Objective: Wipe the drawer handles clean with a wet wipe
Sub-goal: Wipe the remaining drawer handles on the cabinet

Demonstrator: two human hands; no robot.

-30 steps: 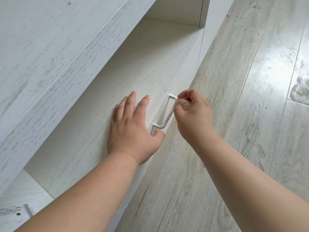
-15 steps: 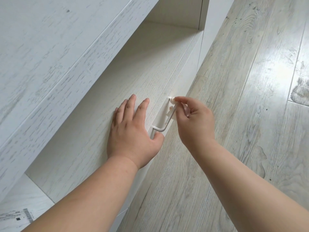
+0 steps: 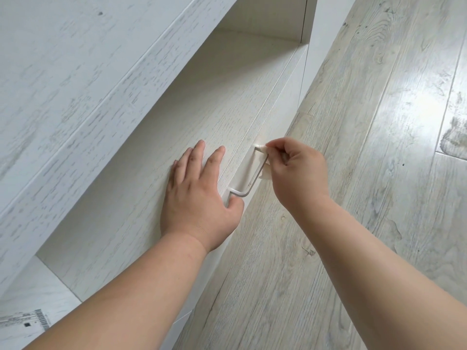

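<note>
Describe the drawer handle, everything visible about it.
The drawer handle is a thin white bar, seemingly metal, bent at both ends into short legs fixed to the pale wood-grain drawer front. The right hand pinches a white wet wipe around its far end; the left hand lies flat on the cabinet top, thumb just below its near corner.

We see one printed label (image 3: pixel 24 322) with a barcode and a small square code on the white surface at bottom left; its text is too small to read.
</note>
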